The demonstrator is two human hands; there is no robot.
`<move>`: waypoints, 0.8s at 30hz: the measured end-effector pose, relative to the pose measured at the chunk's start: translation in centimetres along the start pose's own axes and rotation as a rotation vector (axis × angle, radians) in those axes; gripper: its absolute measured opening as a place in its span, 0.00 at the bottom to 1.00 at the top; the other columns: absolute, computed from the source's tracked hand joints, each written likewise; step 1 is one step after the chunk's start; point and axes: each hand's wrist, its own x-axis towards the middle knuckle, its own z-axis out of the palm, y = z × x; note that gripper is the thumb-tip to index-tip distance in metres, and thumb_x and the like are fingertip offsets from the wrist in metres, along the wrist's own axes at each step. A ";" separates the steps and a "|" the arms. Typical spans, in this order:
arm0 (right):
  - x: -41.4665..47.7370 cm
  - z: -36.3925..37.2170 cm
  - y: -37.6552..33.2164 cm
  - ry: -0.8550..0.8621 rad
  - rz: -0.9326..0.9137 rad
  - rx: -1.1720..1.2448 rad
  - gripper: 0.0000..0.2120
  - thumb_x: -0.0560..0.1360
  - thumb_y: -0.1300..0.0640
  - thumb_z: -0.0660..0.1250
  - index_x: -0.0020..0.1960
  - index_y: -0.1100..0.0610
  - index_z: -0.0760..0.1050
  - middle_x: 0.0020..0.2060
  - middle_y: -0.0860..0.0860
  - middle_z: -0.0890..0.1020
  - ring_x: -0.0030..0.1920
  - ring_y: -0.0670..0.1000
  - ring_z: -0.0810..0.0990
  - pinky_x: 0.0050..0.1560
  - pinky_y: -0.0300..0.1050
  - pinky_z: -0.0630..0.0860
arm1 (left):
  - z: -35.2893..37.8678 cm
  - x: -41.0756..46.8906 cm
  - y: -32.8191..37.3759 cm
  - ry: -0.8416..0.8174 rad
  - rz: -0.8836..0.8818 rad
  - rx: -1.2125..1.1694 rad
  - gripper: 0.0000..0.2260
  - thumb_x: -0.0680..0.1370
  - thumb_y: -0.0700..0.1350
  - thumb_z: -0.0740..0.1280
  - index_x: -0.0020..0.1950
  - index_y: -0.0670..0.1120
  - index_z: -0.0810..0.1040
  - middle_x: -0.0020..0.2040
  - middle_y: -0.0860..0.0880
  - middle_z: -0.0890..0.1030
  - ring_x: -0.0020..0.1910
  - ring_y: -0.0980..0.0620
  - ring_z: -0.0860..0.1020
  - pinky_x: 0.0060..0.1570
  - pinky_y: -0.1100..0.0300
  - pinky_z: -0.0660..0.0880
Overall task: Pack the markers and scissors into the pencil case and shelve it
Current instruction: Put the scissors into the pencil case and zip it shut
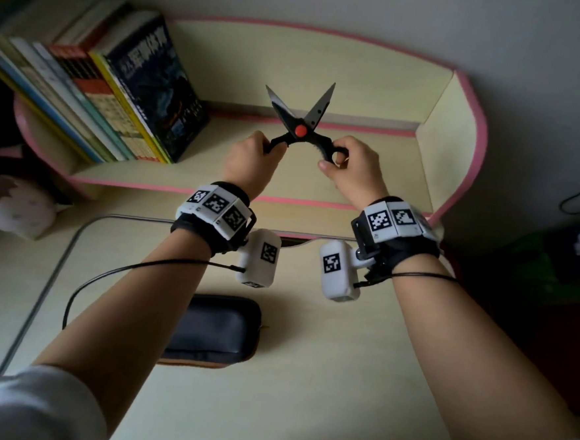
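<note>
Black scissors [300,122] with a red pivot are held up in front of the shelf, blades spread wide and pointing up. My left hand [255,157] grips the left handle. My right hand [350,165] grips the right handle loop, thumb and fingers around it. A black pencil case [217,328] lies flat on the desk below, between my forearms, partly hidden by my left arm. Whether its zipper stands open I cannot tell. No markers are visible.
A cream desk shelf with pink trim [466,136] stands at the back. Leaning books [119,94] fill its left part. A pale soft object [15,207] sits at the left desk edge. Cables trail from both wristbands.
</note>
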 end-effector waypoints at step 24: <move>-17.1 9.2 -13.5 -0.208 0.017 -0.050 0.33 0.60 0.44 0.77 0.55 0.58 0.67 0.47 0.50 0.71 0.45 0.50 0.72 0.39 0.42 0.68 | -14.6 -14.2 -9.2 -0.398 0.063 -0.254 0.07 0.80 0.44 0.59 0.52 0.40 0.66 0.43 0.38 0.79 0.25 0.47 0.78 0.21 0.55 0.76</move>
